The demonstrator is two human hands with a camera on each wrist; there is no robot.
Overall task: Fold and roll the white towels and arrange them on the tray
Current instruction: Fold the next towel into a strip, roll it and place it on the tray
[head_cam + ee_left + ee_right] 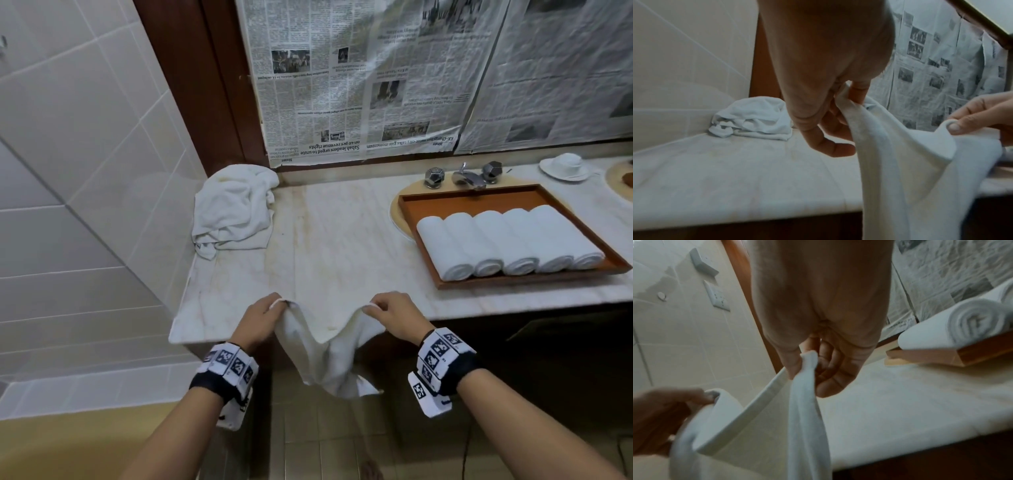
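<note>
A white towel [329,356] hangs in front of the counter's near edge, held by its two top corners. My left hand [265,313] pinches the left corner, my right hand [387,313] the right one. The cloth sags between them and droops below the counter. The left wrist view shows the towel [906,170] pinched by my left hand [846,99]. The right wrist view shows the towel [805,410] pinched by my right hand [807,360]. A brown wooden tray [459,202] at the right holds several rolled white towels [507,240] side by side.
A heap of loose white towels [236,205] lies at the counter's back left corner against the tiled wall. The marble counter [329,240] stretches between heap and tray. A tap [466,176] and a white cup on a saucer [565,166] stand behind the tray. Newspaper covers the mirror.
</note>
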